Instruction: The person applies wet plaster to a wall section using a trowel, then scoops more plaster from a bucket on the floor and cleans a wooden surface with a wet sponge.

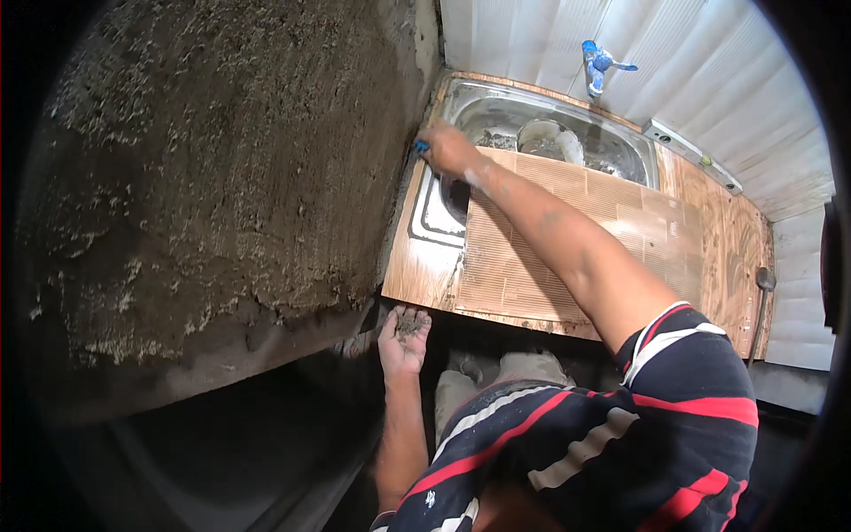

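My right hand reaches across to the far left corner of the sink, where the counter meets the mortar-covered wall. Its fingers are closed on a small blue object, mostly hidden in the grip; its kind does not show. Below the counter's near left corner, my left hand is turned palm up. A small heap of grey-brown mortar lies in its cupped palm and fingers. The steel sink has grey debris and a roundish pale container in it.
A ribbed cardboard sheet covers part of the sink and the wood-patterned counter. A blue-and-white tap sticks out of the pale panelled wall. A spirit level leans along the back edge. A dark-headed hammer-like tool stands at the right.
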The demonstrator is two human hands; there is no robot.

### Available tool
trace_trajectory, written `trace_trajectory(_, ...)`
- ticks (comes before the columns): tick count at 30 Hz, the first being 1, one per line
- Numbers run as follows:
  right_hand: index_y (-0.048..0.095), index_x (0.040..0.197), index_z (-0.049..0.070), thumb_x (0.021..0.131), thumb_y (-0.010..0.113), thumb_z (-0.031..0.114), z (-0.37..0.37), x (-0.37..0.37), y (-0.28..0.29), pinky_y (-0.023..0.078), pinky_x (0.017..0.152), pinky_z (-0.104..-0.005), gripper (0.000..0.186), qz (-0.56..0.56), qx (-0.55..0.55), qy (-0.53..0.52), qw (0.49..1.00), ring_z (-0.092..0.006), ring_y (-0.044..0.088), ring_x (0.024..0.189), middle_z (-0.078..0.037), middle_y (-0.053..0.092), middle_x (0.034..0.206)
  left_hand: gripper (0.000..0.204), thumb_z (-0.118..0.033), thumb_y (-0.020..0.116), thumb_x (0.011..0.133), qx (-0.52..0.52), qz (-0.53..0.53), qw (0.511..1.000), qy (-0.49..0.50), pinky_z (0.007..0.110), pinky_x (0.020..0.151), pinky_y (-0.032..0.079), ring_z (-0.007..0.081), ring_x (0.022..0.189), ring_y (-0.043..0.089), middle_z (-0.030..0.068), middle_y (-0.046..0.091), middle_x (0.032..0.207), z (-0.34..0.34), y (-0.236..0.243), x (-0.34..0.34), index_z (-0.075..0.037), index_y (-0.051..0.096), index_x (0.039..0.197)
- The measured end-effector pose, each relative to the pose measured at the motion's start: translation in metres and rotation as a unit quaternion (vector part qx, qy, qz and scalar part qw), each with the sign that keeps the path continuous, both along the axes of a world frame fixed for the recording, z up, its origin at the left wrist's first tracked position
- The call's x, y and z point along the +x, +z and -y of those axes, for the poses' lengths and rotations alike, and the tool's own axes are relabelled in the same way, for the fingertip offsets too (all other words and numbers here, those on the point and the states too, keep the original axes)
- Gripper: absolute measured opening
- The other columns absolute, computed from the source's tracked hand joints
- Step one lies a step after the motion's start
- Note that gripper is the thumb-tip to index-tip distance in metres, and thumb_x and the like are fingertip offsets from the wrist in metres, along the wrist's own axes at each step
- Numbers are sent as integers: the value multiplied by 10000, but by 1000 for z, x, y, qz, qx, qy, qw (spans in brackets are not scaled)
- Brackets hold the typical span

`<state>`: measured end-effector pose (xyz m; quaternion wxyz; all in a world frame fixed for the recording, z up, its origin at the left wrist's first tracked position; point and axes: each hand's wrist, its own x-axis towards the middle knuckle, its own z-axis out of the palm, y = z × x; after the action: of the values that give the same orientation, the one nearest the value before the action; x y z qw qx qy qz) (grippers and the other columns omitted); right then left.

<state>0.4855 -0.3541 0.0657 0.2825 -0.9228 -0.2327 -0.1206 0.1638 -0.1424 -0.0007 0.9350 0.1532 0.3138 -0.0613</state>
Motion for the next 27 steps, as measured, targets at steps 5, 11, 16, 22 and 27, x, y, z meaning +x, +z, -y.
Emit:
trace_trajectory(5,670,1096,75,807,683,167,22,71,-6,485,914,-464,304,-5,-14,-45,999,-395,586,1054,-225,629,1040,188,-171,509,985,1,-11,1000,12,475,838,538,344,911,628,175,653,968,1,-4,-6,-9,601,1007)
trace_trajectory(11,674,954,57,838,633,219,93,145,-23,480,834,-502,204,90,-23,-178,980,-440,593,942,-252,657,915,201,-173,513,984,-18,-28,999,5,465,845,535,352,914,622,175,649,975,10,-6,-6,2,601,1030)
trace_trajectory(16,695,947,63,829,626,224,88,148,-12,491,847,-477,210,76,-64,-194,976,-429,625,917,-236,678,928,202,-177,520,982,-6,-33,999,11,474,880,531,347,962,605,151,631,989,-2,-18,-21,5,588,1041)
trace_trajectory(22,694,940,34,788,640,193,74,156,2,501,836,-491,226,-13,-101,-125,987,-441,641,894,-244,681,898,174,-173,521,982,2,-30,1000,-2,467,838,534,331,924,613,162,630,1045,7,-13,-1,-16,588,1016)
trace_trajectory(27,696,968,31,781,582,84,48,117,-10,509,847,-489,225,29,-85,-47,995,-417,632,966,-245,663,985,185,-177,513,984,-2,-27,1000,9,470,838,532,330,919,608,163,625,1066,5,-14,2,-11,583,1028)
